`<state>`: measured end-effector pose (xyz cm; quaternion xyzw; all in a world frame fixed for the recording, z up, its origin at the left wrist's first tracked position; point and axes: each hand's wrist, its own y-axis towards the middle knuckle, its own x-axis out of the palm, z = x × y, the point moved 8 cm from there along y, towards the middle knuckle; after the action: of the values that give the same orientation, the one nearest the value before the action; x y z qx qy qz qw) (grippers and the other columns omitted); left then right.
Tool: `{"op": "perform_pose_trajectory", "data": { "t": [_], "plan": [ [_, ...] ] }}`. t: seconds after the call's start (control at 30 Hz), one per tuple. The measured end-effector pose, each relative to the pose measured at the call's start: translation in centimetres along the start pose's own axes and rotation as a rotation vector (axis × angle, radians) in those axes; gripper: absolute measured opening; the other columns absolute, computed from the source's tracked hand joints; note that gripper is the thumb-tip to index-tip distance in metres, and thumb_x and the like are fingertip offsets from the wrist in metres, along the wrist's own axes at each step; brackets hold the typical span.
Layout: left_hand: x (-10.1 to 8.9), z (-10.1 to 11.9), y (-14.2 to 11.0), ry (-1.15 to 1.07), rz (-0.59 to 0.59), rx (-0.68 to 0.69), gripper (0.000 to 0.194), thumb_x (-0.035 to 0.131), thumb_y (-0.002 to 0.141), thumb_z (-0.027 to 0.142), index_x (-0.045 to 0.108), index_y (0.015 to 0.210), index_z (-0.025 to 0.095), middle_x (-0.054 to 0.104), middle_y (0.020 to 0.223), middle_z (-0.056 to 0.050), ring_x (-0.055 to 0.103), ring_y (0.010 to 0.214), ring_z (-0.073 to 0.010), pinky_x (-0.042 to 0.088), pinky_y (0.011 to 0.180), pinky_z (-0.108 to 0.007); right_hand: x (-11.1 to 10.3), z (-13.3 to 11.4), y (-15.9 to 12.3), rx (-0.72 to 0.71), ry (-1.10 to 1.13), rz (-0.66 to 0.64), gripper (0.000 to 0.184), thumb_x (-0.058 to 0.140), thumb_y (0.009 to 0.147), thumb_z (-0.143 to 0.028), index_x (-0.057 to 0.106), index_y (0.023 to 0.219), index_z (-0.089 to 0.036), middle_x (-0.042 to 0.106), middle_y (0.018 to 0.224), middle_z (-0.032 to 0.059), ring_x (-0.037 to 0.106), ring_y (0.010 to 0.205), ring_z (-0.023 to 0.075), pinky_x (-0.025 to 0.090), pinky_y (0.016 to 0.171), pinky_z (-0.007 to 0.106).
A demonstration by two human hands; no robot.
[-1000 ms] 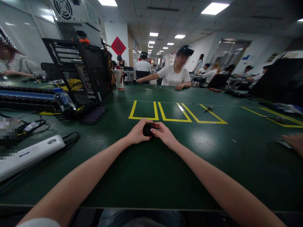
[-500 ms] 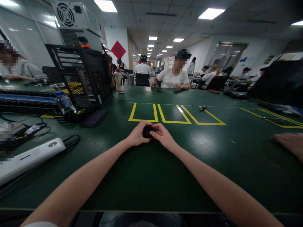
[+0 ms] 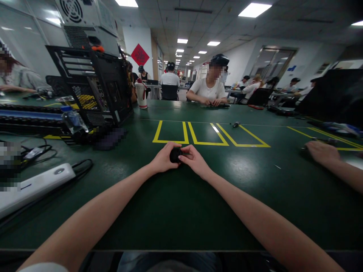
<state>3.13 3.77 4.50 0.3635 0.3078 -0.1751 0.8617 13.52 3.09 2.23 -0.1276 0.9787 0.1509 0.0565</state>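
Between my hands, just above or on the green table (image 3: pixel 181 204), is a small round black part (image 3: pixel 175 155); its exact kind I cannot make out. My left hand (image 3: pixel 164 158) curves around its left side, thumb below and fingers above, closed on it. From the right, my right hand (image 3: pixel 193 160) pinches the part's edge between thumb and fingertips. Just beyond my hands lie yellow tape outlines (image 3: pixel 208 143) on the tabletop. A small metallic piece (image 3: pixel 235 124) sits by the top of the right-hand outline.
At left stand an open black computer case (image 3: pixel 93 87), a water bottle (image 3: pixel 74 120) and a white power strip (image 3: pixel 36 187) with cables. A paper cup (image 3: pixel 141 94) is farther back. Another person's hand (image 3: pixel 323 153) reaches in from the right. Across the table sits a co-worker (image 3: pixel 210 88).
My hands keep their hold on the black part with little change. The other person's hand at right has come further in, over a small object. The co-worker opposite has brought both hands together.
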Motion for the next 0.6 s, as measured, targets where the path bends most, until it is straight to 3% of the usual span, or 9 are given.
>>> {"op": "perform_pose_trajectory", "data": {
  "t": [0.13,0.3,0.47,0.6],
  "plan": [
    [-0.08,0.20,0.01,0.003,-0.010,0.007,0.058,0.064,0.057,0.016,0.040,0.110,0.022,0.046,0.107,-0.004,0.048,0.099,-0.0211,0.040,0.087,-0.039,0.01,0.39,0.01,0.057,-0.041,-0.025,0.031,0.056,0.073,-0.030,0.047,0.102,-0.021,0.051,0.105,0.0048,0.054,0.093,0.0170,0.045,0.083,0.039],
    [-0.18,0.28,-0.04,0.007,-0.008,0.020,0.059,0.064,0.056,0.015,0.039,0.110,0.022,0.046,0.106,-0.004,0.047,0.099,-0.0207,0.040,0.086,-0.038,0.37,-0.18,-0.28,0.044,-0.007,-0.071,0.030,0.059,0.071,-0.027,0.047,0.098,-0.022,0.051,0.105,0.0030,0.055,0.095,0.0168,0.044,0.086,0.038],
    [-0.02,0.09,-0.02,0.009,0.009,0.029,0.059,0.064,0.057,0.016,0.039,0.110,0.022,0.047,0.106,-0.004,0.047,0.100,-0.0204,0.039,0.087,-0.038,0.24,-0.18,-0.01,-0.004,-0.005,-0.016,0.020,0.057,0.072,-0.030,0.048,0.088,-0.022,0.053,0.097,0.0007,0.056,0.089,0.0149,0.046,0.082,0.036],
    [0.02,0.06,0.02,0.018,0.011,0.030,0.059,0.064,0.057,0.015,0.039,0.110,0.022,0.047,0.107,-0.004,0.046,0.102,-0.0213,0.038,0.089,-0.039,-0.07,0.30,0.28,0.025,-0.024,0.017,0.027,0.059,0.070,-0.028,0.048,0.093,-0.020,0.053,0.097,0.0027,0.054,0.092,0.0158,0.045,0.084,0.037]
  ]
}}
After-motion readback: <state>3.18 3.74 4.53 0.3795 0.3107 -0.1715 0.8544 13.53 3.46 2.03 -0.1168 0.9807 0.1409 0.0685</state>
